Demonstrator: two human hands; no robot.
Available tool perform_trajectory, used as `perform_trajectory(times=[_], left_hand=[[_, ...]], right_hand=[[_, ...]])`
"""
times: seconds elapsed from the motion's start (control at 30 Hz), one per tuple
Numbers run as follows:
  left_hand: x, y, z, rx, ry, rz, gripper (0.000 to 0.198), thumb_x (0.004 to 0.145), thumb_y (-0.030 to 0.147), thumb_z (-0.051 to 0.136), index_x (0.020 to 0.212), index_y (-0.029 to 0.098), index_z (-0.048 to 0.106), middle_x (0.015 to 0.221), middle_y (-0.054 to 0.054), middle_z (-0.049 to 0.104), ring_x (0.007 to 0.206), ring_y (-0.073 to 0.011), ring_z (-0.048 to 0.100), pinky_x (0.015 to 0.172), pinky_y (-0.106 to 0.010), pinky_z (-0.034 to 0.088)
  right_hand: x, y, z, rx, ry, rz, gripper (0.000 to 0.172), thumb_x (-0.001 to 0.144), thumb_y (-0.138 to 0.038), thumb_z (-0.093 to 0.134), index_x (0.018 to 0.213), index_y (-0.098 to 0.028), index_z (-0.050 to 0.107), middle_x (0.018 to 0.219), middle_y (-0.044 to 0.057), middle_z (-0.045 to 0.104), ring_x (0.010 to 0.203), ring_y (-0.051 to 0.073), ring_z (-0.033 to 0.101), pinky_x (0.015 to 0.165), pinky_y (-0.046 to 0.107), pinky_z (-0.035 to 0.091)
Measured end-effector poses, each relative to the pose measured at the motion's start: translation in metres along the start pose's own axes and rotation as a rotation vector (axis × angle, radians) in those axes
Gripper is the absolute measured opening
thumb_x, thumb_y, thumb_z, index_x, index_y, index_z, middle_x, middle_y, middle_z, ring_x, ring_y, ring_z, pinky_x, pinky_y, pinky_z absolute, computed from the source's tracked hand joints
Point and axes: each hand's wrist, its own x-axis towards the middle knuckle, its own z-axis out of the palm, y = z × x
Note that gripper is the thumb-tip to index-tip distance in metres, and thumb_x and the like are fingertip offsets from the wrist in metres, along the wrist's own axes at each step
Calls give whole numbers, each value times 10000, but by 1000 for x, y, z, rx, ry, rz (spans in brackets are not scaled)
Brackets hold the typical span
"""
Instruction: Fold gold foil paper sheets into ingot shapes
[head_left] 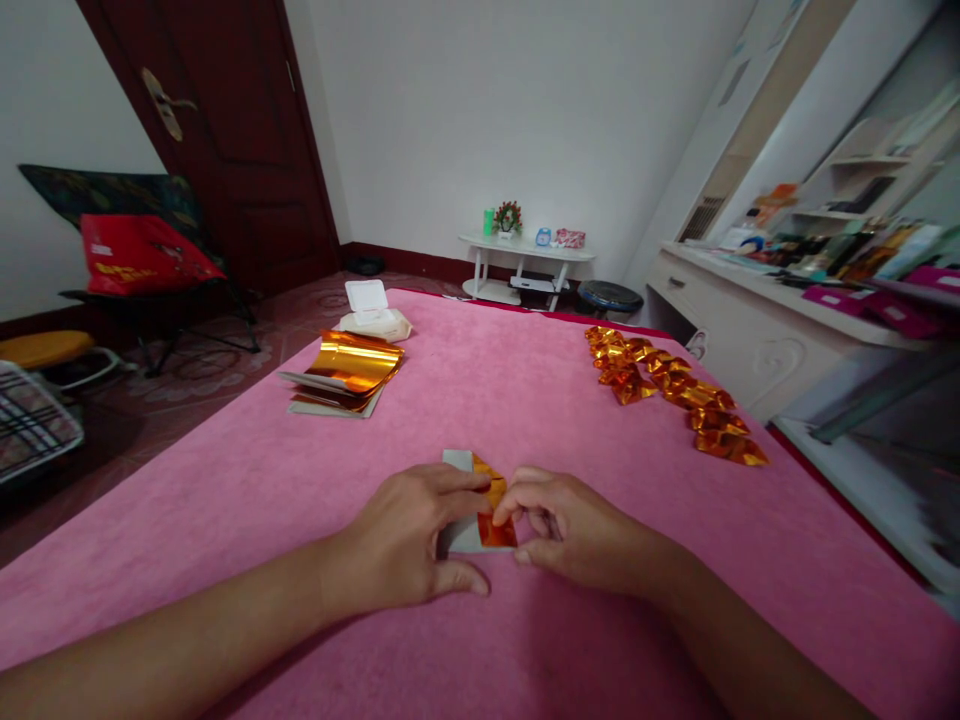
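Note:
A sheet of gold foil paper (pixel 498 532) with a grey backing lies on the pink cloth, its right side folded over so that gold shows. Across its left part rests my left hand (pixel 424 535), fingers stretched out and thumb apart near the lower edge. My right hand (pixel 559 525) is at the paper's right edge, its fingers curled and the index fingertip touching the gold fold. Whether the right fingers pinch the paper is hard to make out.
A stack of gold foil sheets (pixel 352 365) lies at the left, before a wipes pack (pixel 375 322) with its lid up. Folded gold foil pieces (pixel 675 380) lie in rows at the right. The pink table cloth (pixel 480 340) spreads beneath, with a white side table (pixel 529 248) beyond.

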Motion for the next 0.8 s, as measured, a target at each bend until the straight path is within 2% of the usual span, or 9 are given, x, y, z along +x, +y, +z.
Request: perform_trajectory(times=[0.07,0.2,0.3,0.4,0.5,0.67,0.8], left_hand=[[0,2,-3,76,-53,29,494,756,555,593,1131,234,596,1251,-87,569,1090,-266,556,927,-395,442],[11,-2,-10,159,-147,95,256,880,348,497,1069,209,601,1190,-84,597,1054,-224,580,918,-355,456],[19,-11,-14,120,-181,194,235,880,286,502,1081,211,598,1162,-76,612,1071,-210,574,952,-338,437],[19,-18,-16,38,-171,241,300,868,237,509,1159,206,572,1208,-87,589,1126,-214,543,985,-338,418],[14,-19,-16,-47,-141,222,364,846,219,533,1208,184,552,1280,-113,538,1187,-236,496,1017,-363,394],[10,-18,-17,-181,-122,232,300,886,197,480,1158,178,606,1229,-126,571,1181,-232,506,1008,-366,408],[4,-18,-17,-142,-89,248,310,883,197,486,1171,175,598,1229,-128,578,1166,-233,521,1002,-374,424]], right_hand=[[0,2,2,7,16,-33,240,690,-52,590,841,-221,672,807,-18,547,660,99,499,580,199,377],[2,6,7,-24,93,-134,165,811,-118,559,813,-213,695,829,6,581,759,120,553,696,230,417],[4,8,11,-32,142,-175,165,839,-142,549,839,-216,696,868,17,596,813,131,566,748,246,429],[6,11,11,-5,148,-187,178,836,-141,556,898,-230,696,915,24,609,866,141,574,781,256,442],[8,14,11,40,161,-160,183,837,-142,554,865,-240,706,902,21,624,858,143,585,776,265,453],[13,15,15,122,205,-69,159,816,-147,577,784,-228,710,835,11,635,791,138,591,723,259,448],[17,14,19,115,246,26,143,795,-155,587,759,-225,707,785,11,631,749,141,582,693,255,438]])
